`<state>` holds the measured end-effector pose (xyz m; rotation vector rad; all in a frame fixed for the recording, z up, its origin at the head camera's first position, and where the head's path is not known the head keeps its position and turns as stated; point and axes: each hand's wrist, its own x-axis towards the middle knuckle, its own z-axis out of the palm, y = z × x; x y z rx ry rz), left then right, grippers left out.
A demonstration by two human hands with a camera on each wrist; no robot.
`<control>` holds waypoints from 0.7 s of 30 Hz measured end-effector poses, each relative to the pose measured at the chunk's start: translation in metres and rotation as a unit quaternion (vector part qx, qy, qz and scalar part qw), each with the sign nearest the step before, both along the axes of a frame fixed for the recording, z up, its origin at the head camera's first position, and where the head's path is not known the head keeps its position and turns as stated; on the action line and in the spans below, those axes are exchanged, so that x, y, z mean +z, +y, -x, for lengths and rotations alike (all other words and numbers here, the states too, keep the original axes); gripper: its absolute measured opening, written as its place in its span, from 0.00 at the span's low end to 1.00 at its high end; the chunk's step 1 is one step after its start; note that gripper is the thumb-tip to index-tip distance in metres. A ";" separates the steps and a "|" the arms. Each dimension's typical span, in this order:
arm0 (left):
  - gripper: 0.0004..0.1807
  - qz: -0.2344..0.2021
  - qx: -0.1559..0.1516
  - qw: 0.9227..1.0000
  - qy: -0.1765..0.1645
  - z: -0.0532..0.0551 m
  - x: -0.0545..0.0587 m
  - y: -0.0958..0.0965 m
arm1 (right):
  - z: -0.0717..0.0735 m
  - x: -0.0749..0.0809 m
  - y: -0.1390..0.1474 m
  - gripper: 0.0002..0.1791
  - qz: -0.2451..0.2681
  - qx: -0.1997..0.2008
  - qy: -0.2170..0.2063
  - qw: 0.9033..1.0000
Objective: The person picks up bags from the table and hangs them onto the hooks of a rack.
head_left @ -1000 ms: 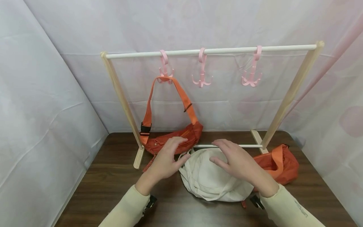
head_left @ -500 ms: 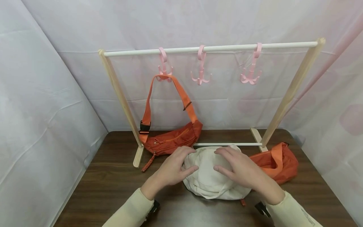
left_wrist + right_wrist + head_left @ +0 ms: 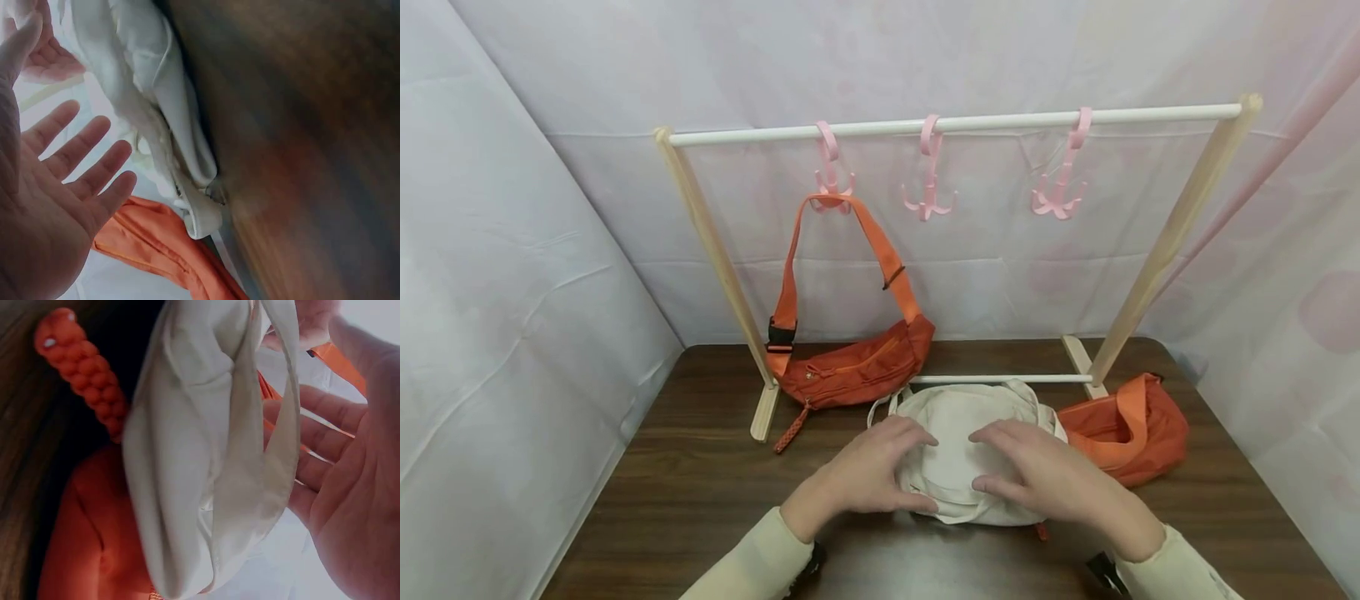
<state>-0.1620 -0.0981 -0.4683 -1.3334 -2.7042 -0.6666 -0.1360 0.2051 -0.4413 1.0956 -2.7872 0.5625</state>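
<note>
A cream fabric bag with loose straps lies on the table in the middle of the head view. My left hand is over its left side, fingers spread and palm turned inward. Opposite it, my right hand overlaps the bag's right side, fingers relaxed and thumb apart. Neither hand grips anything. In the left wrist view the fingers are straight, beside the cream cloth. The right wrist view has a cream strap passing in front of the fingertips.
An orange waist bag hangs by its strap from the left pink hook. Two more pink hooks hang on the rack's white bar. A second orange bag lies at right, with a braided orange pull near the cream bag.
Both hands have come down and nearer the front edge, over the cream bag's near part. The far part of the cream bag is now uncovered. The hanging orange bag stays put.
</note>
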 end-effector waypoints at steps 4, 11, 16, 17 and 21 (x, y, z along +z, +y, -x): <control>0.43 0.025 -0.014 1.000 0.010 -0.003 -0.006 0.003 | -0.003 -0.006 0.001 0.34 -0.003 0.031 0.021 0.999; 0.36 0.073 -0.021 0.997 0.030 -0.006 -0.012 0.007 | -0.008 -0.012 -0.003 0.30 -0.026 0.072 0.064 0.995; 0.28 0.091 -0.026 0.995 0.034 -0.009 -0.013 0.007 | -0.009 -0.013 -0.003 0.21 -0.060 0.076 0.058 0.994; 0.27 0.092 -0.026 0.995 0.033 -0.009 -0.013 0.007 | -0.009 -0.013 -0.003 0.20 -0.066 0.075 0.058 0.993; 0.21 0.102 -0.027 0.994 0.015 -0.009 -0.014 0.009 | -0.009 -0.015 -0.003 0.18 -0.088 0.070 0.054 0.992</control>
